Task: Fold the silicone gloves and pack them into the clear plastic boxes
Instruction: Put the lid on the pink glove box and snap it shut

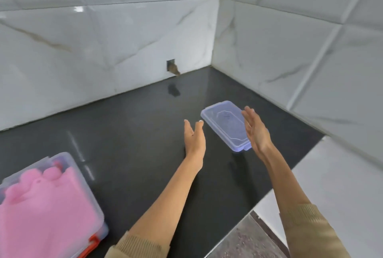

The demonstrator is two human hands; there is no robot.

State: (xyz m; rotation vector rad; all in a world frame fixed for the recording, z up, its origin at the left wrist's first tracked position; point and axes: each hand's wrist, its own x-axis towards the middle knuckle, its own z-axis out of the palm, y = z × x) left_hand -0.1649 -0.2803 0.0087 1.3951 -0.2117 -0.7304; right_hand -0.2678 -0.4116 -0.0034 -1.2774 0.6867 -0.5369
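A clear plastic box (224,125) with its lid on lies on the black countertop (132,133), right of centre. My right hand (255,130) is held edge-on over the box's right side, fingers straight and apart; I cannot tell if it touches the box. My left hand (194,136) hovers open just left of the box, palm facing right, holding nothing. At the lower left, pink silicone gloves (39,208) lie flat on top of a stack of clear boxes (97,214), one with orange clips.
White marble-look tiled walls (103,46) close off the back and right of the counter. A small square wall opening (173,68) with a brown stub sits at the back. The counter's right edge (290,177) drops to a white panel and speckled floor.
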